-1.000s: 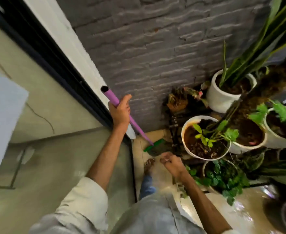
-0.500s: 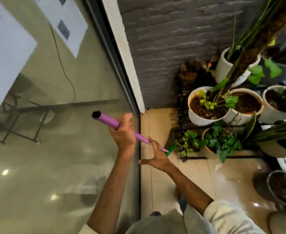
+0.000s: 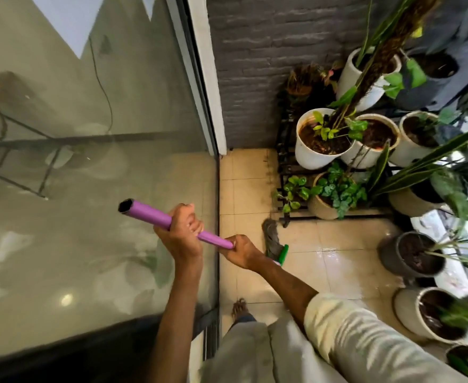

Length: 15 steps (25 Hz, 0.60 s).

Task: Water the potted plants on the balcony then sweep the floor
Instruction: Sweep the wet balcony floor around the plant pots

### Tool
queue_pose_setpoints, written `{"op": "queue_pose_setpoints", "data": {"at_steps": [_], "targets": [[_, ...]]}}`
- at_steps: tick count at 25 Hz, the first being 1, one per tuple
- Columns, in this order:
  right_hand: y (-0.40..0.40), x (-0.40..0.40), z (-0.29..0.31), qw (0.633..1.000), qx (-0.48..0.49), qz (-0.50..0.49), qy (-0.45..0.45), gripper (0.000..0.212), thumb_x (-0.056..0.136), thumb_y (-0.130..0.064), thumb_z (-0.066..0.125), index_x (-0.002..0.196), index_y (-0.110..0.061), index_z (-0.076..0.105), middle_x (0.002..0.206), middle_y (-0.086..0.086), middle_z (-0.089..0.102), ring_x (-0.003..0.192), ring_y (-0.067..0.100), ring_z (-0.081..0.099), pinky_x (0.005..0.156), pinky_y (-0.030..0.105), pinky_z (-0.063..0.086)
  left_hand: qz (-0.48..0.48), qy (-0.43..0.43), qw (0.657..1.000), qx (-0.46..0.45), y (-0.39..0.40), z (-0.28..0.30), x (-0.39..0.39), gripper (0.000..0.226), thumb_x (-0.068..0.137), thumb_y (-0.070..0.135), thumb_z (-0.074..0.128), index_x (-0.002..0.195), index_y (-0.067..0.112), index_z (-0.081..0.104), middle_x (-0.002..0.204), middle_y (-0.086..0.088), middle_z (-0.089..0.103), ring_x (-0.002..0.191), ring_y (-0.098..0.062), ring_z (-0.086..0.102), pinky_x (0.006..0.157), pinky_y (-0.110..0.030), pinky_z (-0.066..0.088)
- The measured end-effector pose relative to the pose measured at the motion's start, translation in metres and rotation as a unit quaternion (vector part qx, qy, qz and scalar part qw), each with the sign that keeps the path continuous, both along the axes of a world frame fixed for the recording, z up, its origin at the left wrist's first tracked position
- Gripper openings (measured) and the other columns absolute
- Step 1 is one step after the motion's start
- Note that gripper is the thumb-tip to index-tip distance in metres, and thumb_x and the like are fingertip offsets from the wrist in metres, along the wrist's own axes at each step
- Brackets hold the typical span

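I hold a broom by its purple handle [image 3: 150, 215]. My left hand [image 3: 181, 236] grips the handle near its upper end. My right hand [image 3: 241, 251] grips it lower down, hiding part of the shaft. The green broom head [image 3: 282, 254] with grey bristles [image 3: 271, 236] rests on the beige tiled floor [image 3: 338, 250], just in front of the black plant stand [image 3: 285, 172]. White pots [image 3: 310, 156] with green plants stand on the stand at the upper right.
A glass sliding door [image 3: 89, 189] fills the left side, a grey brick wall [image 3: 255, 51] the back. A dark pot [image 3: 410, 255] and pale pots [image 3: 421, 313] line the right edge. My bare foot [image 3: 238, 308] stands on the wet, shiny tiles.
My right hand has closed around the purple handle below my left hand. The broom head has moved back from the plant stand toward me.
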State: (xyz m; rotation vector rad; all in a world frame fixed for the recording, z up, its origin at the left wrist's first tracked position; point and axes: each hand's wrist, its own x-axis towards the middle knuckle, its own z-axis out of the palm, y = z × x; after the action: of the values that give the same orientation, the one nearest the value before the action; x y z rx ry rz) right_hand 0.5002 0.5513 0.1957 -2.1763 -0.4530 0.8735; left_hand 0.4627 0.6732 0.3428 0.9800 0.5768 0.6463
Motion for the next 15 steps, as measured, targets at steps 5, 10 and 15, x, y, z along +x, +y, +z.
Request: {"op": "queue_pose_setpoints", "data": {"at_steps": [5, 10, 15], "targets": [[-0.068, 0.019, -0.012, 0.996, -0.075, 0.021, -0.04, 0.031, 0.106, -0.022, 0.064, 0.13, -0.003, 0.07, 0.126, 0.019, 0.071, 0.119, 0.031, 0.065, 0.103, 0.035, 0.05, -0.067, -0.02, 0.998, 0.005, -0.038, -0.058, -0.022, 0.036, 0.078, 0.015, 0.059, 0.046, 0.028, 0.047, 0.045, 0.013, 0.038, 0.04, -0.008, 0.034, 0.05, -0.025, 0.037], [-0.205, 0.072, -0.044, 0.971, -0.212, 0.058, -0.098, 0.038, 0.112, -0.024, 0.053, 0.145, -0.006, 0.059, 0.141, 0.013, 0.063, 0.132, 0.023, 0.06, 0.111, 0.027, 0.041, -0.216, 0.062, 0.974, 0.028, -0.165, -0.133, 0.008, 0.029, 0.086, 0.024, 0.067, 0.059, 0.015, 0.063, 0.059, -0.001, 0.058, 0.063, -0.021, 0.062, 0.087, -0.032, 0.055], [-0.317, 0.131, -0.054, 0.96, -0.17, -0.078, -0.207, 0.049, 0.111, -0.006, 0.049, 0.08, 0.019, 0.076, 0.061, 0.029, 0.067, 0.05, 0.037, 0.072, 0.041, 0.03, 0.056, -0.26, 0.148, 0.951, 0.075, -0.282, -0.155, 0.072, 0.041, 0.099, 0.034, 0.063, 0.074, 0.003, 0.068, 0.085, -0.025, 0.069, 0.099, -0.05, 0.067, 0.109, -0.067, 0.045]]}}
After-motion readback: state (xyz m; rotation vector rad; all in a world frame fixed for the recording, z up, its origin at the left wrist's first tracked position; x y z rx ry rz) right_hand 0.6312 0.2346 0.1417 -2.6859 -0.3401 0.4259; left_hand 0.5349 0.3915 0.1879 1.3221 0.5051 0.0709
